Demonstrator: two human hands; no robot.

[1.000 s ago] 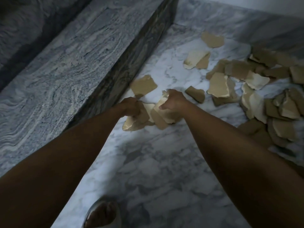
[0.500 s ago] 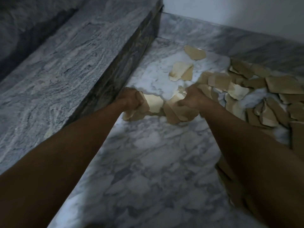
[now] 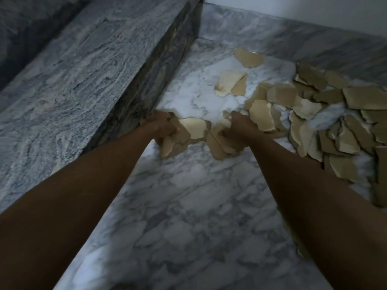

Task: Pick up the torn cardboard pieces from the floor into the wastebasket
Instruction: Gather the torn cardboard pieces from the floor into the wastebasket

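Note:
Both my hands are low over the white marble floor (image 3: 188,206), each closed on a bunch of torn tan cardboard pieces. My left hand (image 3: 161,126) grips several pieces (image 3: 178,139) close to the foot of the stone step. My right hand (image 3: 236,128) grips another bunch (image 3: 217,147) that hangs below its fist. A pale piece (image 3: 194,127) lies between the two hands. A large heap of torn cardboard (image 3: 326,122) spreads over the floor to the right. No wastebasket is in view.
A grey veined stone step (image 3: 83,84) runs along the left, its dark riser (image 3: 159,68) right beside my left hand. Two loose pieces (image 3: 231,83) and another single piece (image 3: 249,58) lie farther back near the marble skirting (image 3: 293,36) and white wall.
The view has shifted, so the foot seen at the bottom is gone. Both hands stay shut on their cardboard bunches and have drawn a little farther apart.

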